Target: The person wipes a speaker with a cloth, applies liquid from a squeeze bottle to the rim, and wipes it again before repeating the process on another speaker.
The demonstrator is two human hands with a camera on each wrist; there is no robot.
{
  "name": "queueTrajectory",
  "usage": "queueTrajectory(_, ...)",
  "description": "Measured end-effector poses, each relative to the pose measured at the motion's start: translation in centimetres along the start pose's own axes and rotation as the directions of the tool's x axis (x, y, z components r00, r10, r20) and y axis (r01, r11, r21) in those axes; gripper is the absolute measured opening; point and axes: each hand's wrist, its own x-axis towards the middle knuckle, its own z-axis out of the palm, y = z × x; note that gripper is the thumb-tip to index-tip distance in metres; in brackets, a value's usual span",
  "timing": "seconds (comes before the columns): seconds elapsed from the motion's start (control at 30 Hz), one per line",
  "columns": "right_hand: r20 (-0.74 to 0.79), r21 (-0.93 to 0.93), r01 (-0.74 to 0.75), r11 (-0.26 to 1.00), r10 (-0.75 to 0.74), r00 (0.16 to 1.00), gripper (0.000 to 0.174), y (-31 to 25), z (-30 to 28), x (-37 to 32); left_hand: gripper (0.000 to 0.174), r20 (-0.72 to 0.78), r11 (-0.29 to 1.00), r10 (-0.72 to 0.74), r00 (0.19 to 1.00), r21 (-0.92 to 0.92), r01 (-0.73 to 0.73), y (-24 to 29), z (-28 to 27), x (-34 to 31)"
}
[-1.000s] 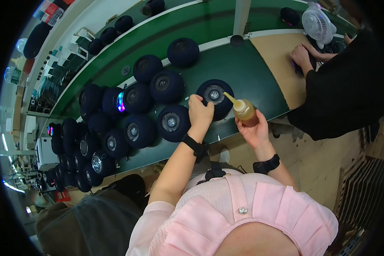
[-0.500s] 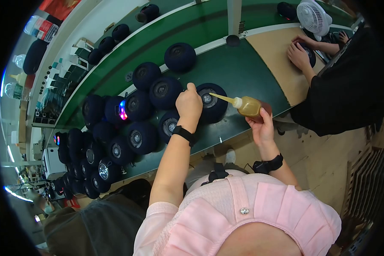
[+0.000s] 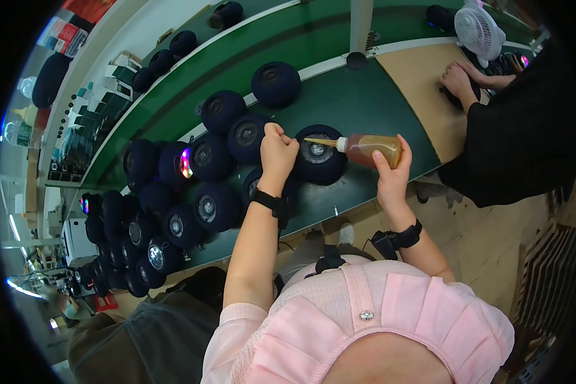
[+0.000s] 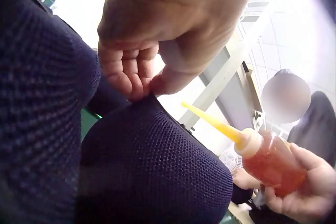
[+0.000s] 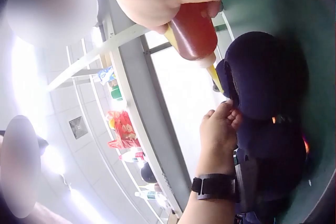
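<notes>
My left hand (image 3: 278,157) pinches the edge of the dark blue knit cover (image 4: 157,155) on a round, speaker-like unit (image 3: 324,171), drawing the fabric up into a peak between thumb and fingers. In my right hand (image 3: 393,176) is an amber squeeze bottle (image 3: 372,150) with a long yellow nozzle (image 4: 212,122), held tipped on its side. The nozzle tip points at the unit's round recessed centre, close to the pinched edge. The right wrist view shows the nozzle tip just beside the left fingertips.
Several similar covered units (image 3: 214,206) crowd the green bench (image 3: 371,109) to the left, one with coloured lights. At right, another person's hands (image 3: 461,83) work over a brown board (image 3: 422,96) near a white fan (image 3: 479,33). A shelf with boxes (image 3: 102,102) runs along the far left.
My left hand has moved left to the unit's left edge. The bottle has tipped from upright-leaning to nearly level, its nozzle swinging left over the unit's centre.
</notes>
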Motion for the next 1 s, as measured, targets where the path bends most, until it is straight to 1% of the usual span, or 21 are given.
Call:
queueTrajectory(0.03, 0.008, -0.044, 0.044, 0.998, -0.044, 0.999, 0.064, 0.0, 0.3, 0.0, 0.030, 0.005, 1.000, -0.004, 1.000, -0.010, 0.004, -0.2, 0.0, 0.0)
queueTrajectory(0.17, 0.019, -0.055, 0.077, 0.996, -0.076, 0.997, 0.064, 0.1, 0.9, 0.0, 0.030, -0.004, 1.000, 0.020, 1.000, 0.008, -0.020, -0.4, 0.1, 0.0)
queueTrajectory(0.23, 0.051, -0.149, 0.121, 0.981, -0.115, 0.992, 0.062, 0.1, 1.0, -0.1, 0.029, -0.006, 1.000, 0.027, 1.000, -0.012, -0.027, -0.3, 0.1, 0.0)
queueTrajectory(0.37, 0.032, -0.127, 0.122, 0.984, -0.119, 0.992, 0.063, 0.1, 1.1, -0.3, 0.030, -0.003, 0.999, 0.038, 0.999, -0.006, -0.038, -0.4, 0.0, 0.0)
queueTrajectory(0.47, 0.021, -0.076, 0.110, 0.991, -0.109, 0.994, 0.063, 0.3, 1.1, -0.6, 0.030, 0.004, 0.999, 0.031, 1.000, -0.008, -0.031, -0.5, 0.0, 0.1)
queueTrajectory(0.57, 0.006, -0.064, 0.067, 0.996, -0.067, 0.998, 0.063, 0.7, 0.8, -0.9, 0.030, 0.016, 0.999, 0.043, 0.999, -0.020, -0.043, -0.6, 0.0, 0.2)
queueTrajectory(0.63, -0.002, -0.002, -0.015, 1.000, 0.015, 1.000, 0.063, 0.6, 1.1, -1.2, 0.031, 0.039, 0.999, 0.021, 0.999, -0.032, -0.020, -0.7, -0.1, 0.3)
queueTrajectory(0.77, 0.007, 0.003, 0.002, 1.000, -0.002, 1.000, 0.063, 0.6, 1.0, -1.5, 0.031, 0.050, 0.997, 0.041, 0.998, -0.068, -0.037, -1.0, 0.0, 0.6)
queueTrajectory(0.83, 0.044, -0.076, 0.040, 0.996, -0.037, 0.998, 0.065, 0.7, 0.8, -1.3, 0.031, 0.056, 0.998, 0.041, 0.998, -0.048, -0.039, -0.8, -0.1, 0.7)
queueTrajectory(0.87, 0.041, -0.076, 0.042, 0.996, -0.039, 0.998, 0.065, 0.7, 0.8, -1.3, 0.031, 0.058, 0.998, 0.044, 0.997, -0.049, -0.041, -0.8, 0.0, 0.8)
queueTrajectory(0.93, -0.023, 0.113, -0.169, 0.979, 0.173, 0.985, 0.062, 0.4, 0.8, -1.2, 0.031, 0.070, 0.997, 0.044, 0.997, -0.069, -0.039, -0.9, 0.0, 1.0)
queueTrajectory(0.97, -0.023, 0.115, -0.168, 0.979, 0.172, 0.985, 0.062, 0.0, 0.8, -1.2, 0.031, 0.069, 0.997, 0.046, 0.997, -0.068, -0.041, -0.9, -0.1, 1.0)
queueTrajectory(1.0, -0.042, 0.179, -0.294, 0.939, 0.306, 0.951, 0.059, -0.5, 0.6, -1.2, 0.032, 0.067, 0.998, 0.049, 0.997, -0.051, -0.045, -0.8, -0.1, 1.1)
